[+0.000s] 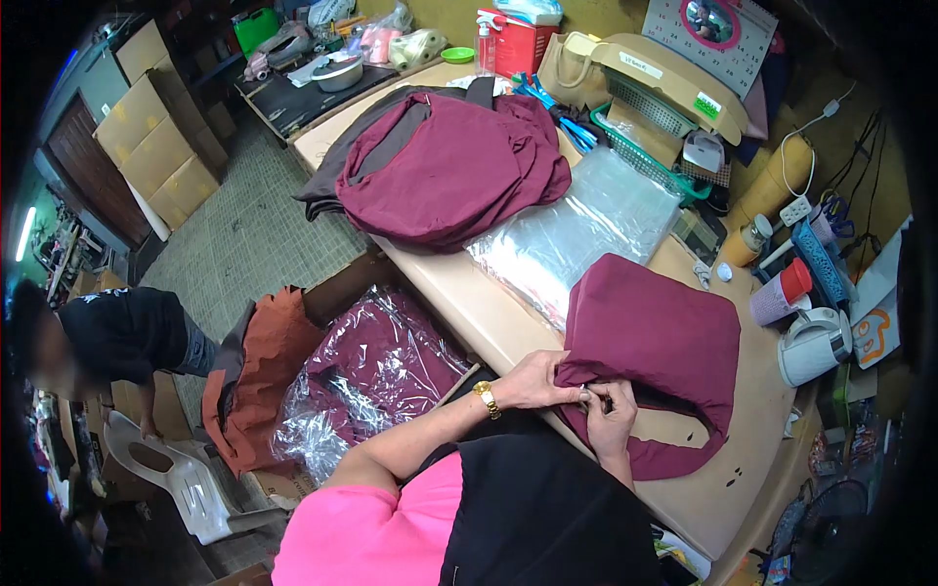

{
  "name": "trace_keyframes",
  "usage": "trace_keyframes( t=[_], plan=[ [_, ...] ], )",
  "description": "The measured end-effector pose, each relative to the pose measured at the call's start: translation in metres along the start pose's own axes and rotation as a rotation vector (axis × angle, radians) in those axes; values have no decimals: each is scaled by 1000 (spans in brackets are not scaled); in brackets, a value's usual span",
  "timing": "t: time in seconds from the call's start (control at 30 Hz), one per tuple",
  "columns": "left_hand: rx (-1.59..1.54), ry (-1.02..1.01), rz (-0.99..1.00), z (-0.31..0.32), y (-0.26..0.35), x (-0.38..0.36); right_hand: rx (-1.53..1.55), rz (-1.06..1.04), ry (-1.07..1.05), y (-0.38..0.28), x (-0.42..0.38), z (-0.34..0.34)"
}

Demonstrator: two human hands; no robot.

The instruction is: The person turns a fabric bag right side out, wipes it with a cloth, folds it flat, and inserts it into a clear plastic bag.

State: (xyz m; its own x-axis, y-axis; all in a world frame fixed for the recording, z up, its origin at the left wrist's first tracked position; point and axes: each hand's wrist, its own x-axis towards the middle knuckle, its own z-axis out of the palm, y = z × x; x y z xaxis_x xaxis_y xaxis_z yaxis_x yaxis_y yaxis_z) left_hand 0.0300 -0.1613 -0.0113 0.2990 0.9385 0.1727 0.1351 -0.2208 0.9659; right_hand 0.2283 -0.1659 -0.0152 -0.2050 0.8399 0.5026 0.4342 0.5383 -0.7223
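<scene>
Tan table (767, 430) runs before you. Maroon fabric heap (454, 176) on far part. Plastic-wrapped maroon bundle (376, 366) beside table, at your left. Your maroon bag (655, 317) lies on near part, strap loop toward you, just beside clear plastic sleeves (596, 210). Your left hand (537, 379) pinches bag's near edge; right hand (613, 415) curled against left fingertips, can't tell whether clamped. Gold watch (486, 398) on left wrist.

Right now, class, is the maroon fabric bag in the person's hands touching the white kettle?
Apart: the head view shows tan tabletop between the maroon bag and white kettle.
</scene>
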Motion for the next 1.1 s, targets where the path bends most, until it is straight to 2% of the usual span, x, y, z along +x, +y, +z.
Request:
trace_keyframes(
  t=[0.17, 0.23, 0.37, 0.43, 0.6, 0.67, 0.73, 0.87, 0.93, 1.1],
  plan=[
    [-4, -7, -25, -2, 6, 0, 132, 42, -78, 6, -4, 0],
    [23, 5, -26, -4, 9, 1, 254, 158, -90, 4, -4, 1],
    [-16, 49, -28, 2, 2, 1, 196, 135, -104, 8, -3, 3],
    [-12, 53, -37, 6, -3, -1, 188, 202, -181, 8, -2, 0],
    [23, 15, -80, -3, 11, 0, 178, 210, -141, 14, -5, 4],
    [90, -5, 83, -6, 8, 1, 207, 223, -110, 12, -4, 6],
    [77, -37, 58, -7, 2, 1, 335, 353, -87, 10, -4, 7],
    [49, -70, -40, -8, -2, 1, 272, 303, -181, 11, -2, 0],
    [46, -53, -37, -7, 1, 0, 192, 281, -243, 5, 3, -3],
    [62, 16, 8, -1, -2, 0, 176, 278, -226, 14, 0, 1]
  ],
)
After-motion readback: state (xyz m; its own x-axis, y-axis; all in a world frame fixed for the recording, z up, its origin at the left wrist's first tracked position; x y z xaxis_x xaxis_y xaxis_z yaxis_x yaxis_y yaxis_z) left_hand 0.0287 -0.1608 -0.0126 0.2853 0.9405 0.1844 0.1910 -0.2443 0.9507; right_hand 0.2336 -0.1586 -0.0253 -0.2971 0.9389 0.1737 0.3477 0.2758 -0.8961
